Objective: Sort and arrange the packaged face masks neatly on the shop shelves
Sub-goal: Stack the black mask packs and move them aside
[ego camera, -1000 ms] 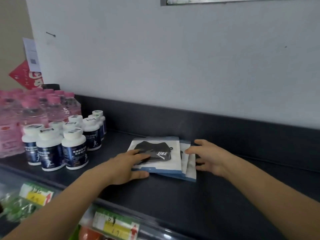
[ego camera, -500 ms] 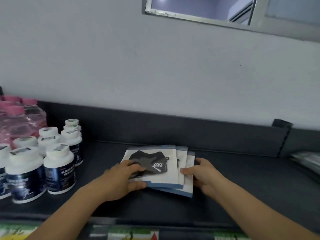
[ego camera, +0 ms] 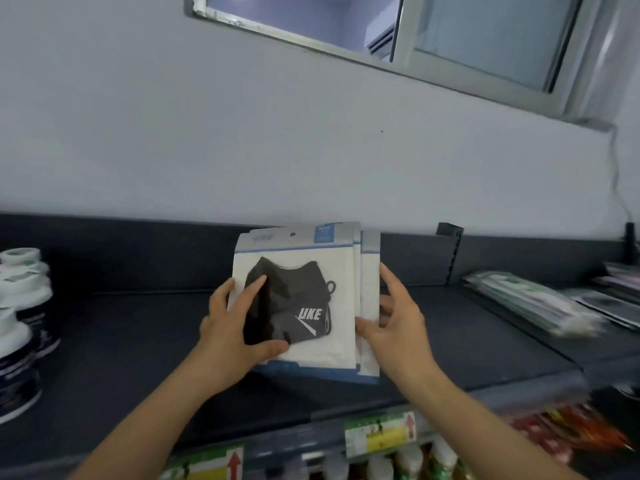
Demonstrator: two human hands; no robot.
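Mask packs [ego camera: 332, 351], left hand [ego camera: 228, 327], right hand [ego camera: 398, 323] gripping

a plain pale grey wall [ego camera: 242, 133] fills most of the view, with a metal-framed sliding window [ego camera: 485, 39] high at the upper right (a thin cable [ego camera: 617, 168] hangs down below its corner), and beneath runs a dark grey shelf [ego camera: 121, 341] with a low back panel [ego camera: 138, 251] and yellow-green price labels [ego camera: 381, 434] along its front edge.
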